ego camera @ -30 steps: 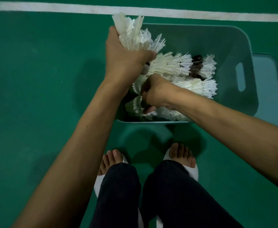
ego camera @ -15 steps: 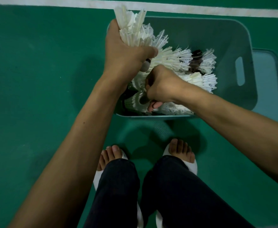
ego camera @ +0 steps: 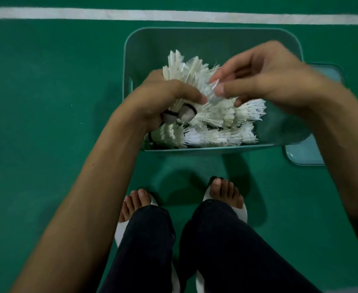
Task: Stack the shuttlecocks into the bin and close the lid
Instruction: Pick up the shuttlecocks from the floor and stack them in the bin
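White shuttlecocks (ego camera: 220, 115) in a teal bin (ego camera: 216, 37) on green floor (ego camera: 47, 92) with a white line (ego camera: 174, 16).

Both hands meet out front, arms reaching forward and down.
The left hand (ego camera: 163, 100) grips a bunch of shuttlecocks (ego camera: 186, 72), fingers curled round them; the right hand (ego camera: 265, 75) pinches their feather tips between thumb and forefinger, other fingers loosely bent.

One bin (ego camera: 195, 42), one lid (ego camera: 305, 155), one white line (ego camera: 174, 16), two slippers (ego camera: 240, 212), two hands — left hand (ego camera: 163, 98), right hand (ego camera: 265, 77) — shuttlecocks (ego camera: 216, 116) overlapping, beyond exact count.
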Demonstrator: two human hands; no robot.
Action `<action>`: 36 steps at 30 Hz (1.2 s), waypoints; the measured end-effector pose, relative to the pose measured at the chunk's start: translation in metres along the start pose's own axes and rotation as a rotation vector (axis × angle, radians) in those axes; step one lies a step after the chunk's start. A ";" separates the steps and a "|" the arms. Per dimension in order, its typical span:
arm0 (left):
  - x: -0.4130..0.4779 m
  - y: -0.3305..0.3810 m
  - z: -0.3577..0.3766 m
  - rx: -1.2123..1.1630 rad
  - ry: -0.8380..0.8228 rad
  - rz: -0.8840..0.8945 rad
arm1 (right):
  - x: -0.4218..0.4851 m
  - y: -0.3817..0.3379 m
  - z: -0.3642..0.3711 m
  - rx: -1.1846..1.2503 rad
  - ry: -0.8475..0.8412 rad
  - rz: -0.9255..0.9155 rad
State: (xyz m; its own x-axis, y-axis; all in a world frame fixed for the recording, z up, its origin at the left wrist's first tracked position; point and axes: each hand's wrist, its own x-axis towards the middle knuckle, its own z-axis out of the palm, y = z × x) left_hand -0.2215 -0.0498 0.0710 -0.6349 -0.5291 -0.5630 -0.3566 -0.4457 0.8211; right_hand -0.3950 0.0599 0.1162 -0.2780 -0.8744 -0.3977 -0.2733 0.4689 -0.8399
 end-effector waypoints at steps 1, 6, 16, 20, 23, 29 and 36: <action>-0.001 -0.002 0.001 0.008 0.007 -0.007 | 0.001 0.004 0.005 -0.021 0.013 0.007; -0.003 -0.003 -0.003 -0.041 0.135 -0.026 | 0.002 0.019 0.017 -0.005 0.110 0.079; 0.003 0.005 -0.006 -0.020 0.341 0.158 | 0.000 0.028 0.054 -0.331 0.204 0.293; 0.002 0.002 -0.006 -0.054 0.358 0.109 | 0.007 0.019 0.077 -0.495 0.179 0.260; 0.001 -0.002 -0.007 -0.083 0.352 0.092 | 0.012 0.014 0.082 -0.531 0.171 0.251; 0.003 -0.001 -0.006 -0.105 0.359 0.091 | 0.028 0.015 0.097 -0.316 0.108 0.250; 0.002 -0.006 -0.013 -0.055 0.344 0.072 | 0.027 0.010 0.081 -0.113 -0.099 0.288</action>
State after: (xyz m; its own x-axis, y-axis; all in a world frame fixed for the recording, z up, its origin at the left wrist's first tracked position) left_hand -0.2119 -0.0574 0.0640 -0.3855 -0.7687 -0.5104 -0.2762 -0.4317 0.8587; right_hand -0.3310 0.0308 0.0670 -0.2696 -0.7094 -0.6512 -0.2986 0.7045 -0.6438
